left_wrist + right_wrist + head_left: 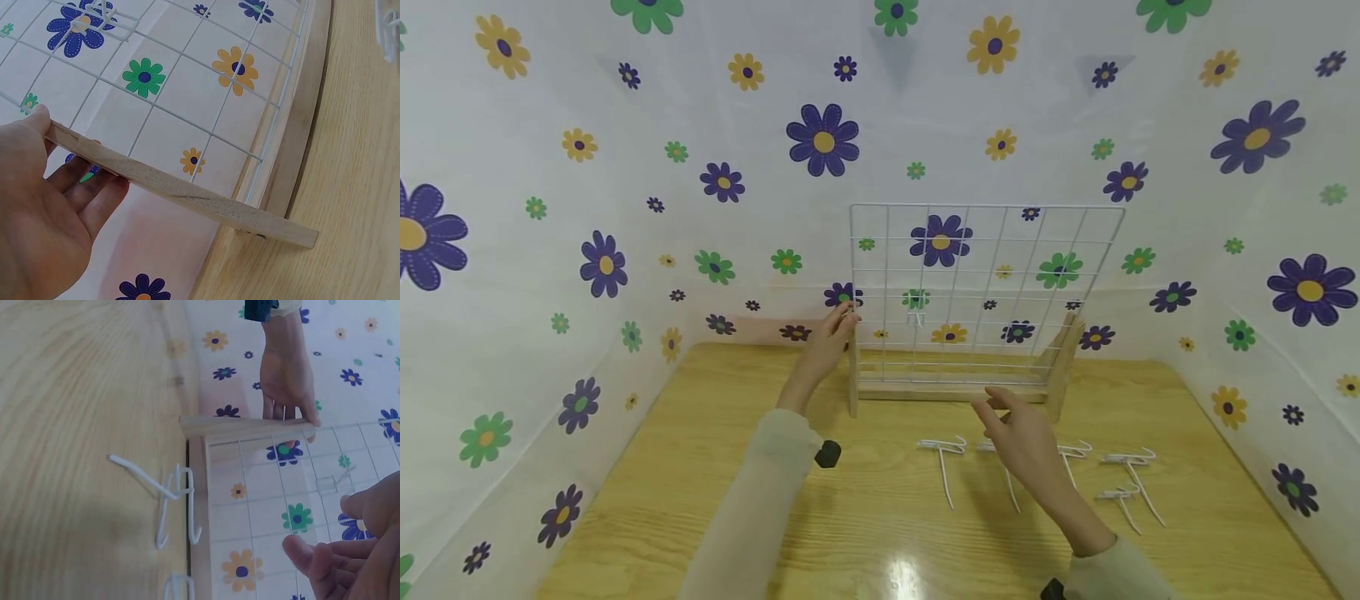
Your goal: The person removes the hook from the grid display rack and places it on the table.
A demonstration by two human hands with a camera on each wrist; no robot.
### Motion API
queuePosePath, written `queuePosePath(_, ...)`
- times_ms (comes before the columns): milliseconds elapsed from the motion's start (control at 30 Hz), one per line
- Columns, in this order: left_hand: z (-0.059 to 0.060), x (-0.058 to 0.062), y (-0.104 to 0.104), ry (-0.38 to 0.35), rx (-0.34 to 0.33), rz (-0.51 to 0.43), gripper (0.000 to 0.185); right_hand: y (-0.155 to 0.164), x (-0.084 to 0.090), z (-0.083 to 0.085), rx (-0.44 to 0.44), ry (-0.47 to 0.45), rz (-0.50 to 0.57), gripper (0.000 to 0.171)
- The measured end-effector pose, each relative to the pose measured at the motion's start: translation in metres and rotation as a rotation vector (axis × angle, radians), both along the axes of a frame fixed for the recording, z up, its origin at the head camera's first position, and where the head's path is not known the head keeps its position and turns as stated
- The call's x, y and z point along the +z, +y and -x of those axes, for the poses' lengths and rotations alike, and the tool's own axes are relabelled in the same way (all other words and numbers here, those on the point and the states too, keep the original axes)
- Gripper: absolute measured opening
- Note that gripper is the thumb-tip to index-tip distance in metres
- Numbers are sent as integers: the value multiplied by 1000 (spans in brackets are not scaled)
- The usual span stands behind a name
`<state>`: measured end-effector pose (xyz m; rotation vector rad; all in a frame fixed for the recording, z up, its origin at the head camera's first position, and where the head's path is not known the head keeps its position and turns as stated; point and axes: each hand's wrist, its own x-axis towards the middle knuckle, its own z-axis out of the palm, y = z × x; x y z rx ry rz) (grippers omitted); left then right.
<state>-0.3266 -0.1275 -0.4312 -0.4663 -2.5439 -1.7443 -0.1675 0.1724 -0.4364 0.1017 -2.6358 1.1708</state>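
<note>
A white wire grid panel (985,297) stands upright in a wooden frame at the back of the table. My left hand (823,343) grips the top of the frame's left wooden post (181,192), thumb on one side and fingers on the other. One white wire hook (917,319) hangs on the grid's left part. In the head view my right hand (1026,437) is in front of the grid, fingers loosely bent and holding nothing. Several more white hooks lie around and below it, among them a left one (942,447) and a small one (1122,495).
The wooden table (700,500) has raised cloth walls (512,333) with printed flowers at the back and both sides. The frame's right wooden post (1060,367) leans outward, and a wooden bar (951,392) joins the posts at the bottom.
</note>
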Motion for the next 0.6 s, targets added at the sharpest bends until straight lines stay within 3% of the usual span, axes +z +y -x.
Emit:
queuePosePath(367, 1, 1, -2, 1, -34, -11, 54, -32, 13, 34, -7, 273, -45, 41)
queuePosePath(600, 1, 1, -2, -23, -64, -42, 54, -44, 17, 51, -21, 322, -53, 37)
